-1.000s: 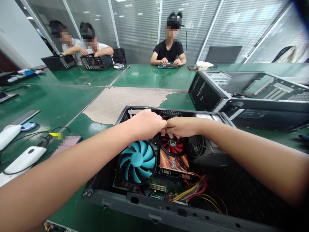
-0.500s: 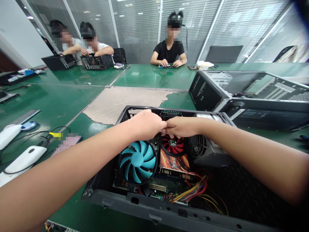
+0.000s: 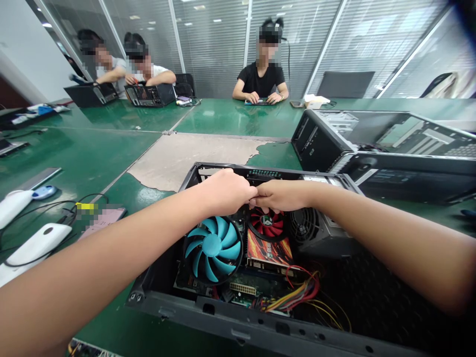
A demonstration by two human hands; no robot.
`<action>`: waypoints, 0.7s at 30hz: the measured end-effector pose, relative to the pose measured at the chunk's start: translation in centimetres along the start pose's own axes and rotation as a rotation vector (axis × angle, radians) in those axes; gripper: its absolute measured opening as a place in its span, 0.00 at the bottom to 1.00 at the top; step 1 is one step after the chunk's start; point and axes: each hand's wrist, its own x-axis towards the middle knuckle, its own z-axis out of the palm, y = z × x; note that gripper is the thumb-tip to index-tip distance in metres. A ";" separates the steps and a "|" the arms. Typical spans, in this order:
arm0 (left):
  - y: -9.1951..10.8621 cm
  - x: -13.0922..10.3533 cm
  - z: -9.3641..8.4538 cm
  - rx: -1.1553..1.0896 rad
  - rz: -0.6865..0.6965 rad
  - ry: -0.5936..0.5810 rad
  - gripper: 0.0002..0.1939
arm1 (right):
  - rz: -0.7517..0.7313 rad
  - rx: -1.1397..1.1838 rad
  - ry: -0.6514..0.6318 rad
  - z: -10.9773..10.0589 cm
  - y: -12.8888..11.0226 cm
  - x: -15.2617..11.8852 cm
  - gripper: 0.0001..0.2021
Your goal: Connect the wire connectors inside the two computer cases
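An open black computer case lies on its side before me. My left hand is closed above the far part of the case, its fingertips hidden from view. Against it, my right hand is closed too, with the fingers curled down. The two hands meet just beyond the red fan of the graphics card; whatever they grip is hidden. A turquoise CPU fan sits nearer and to the left. Beside the right forearm is the power supply. A cable bundle lies near the front.
A second open case stands at the right, its side panel nearby. White devices, cables and a phone lie left on the green table. A circuit board is at the bottom edge. Three people sit across, working on parts.
Both hands hold nearly the same place and pose above the case. The camera view has shifted very slightly.
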 end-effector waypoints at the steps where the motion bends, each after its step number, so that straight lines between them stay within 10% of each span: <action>1: 0.0 0.0 0.0 -0.001 0.002 -0.001 0.10 | 0.004 0.008 -0.003 0.0 0.0 0.0 0.13; 21: 0.0 0.0 0.0 -0.002 -0.001 0.012 0.10 | -0.001 0.031 -0.012 0.1 0.2 0.2 0.09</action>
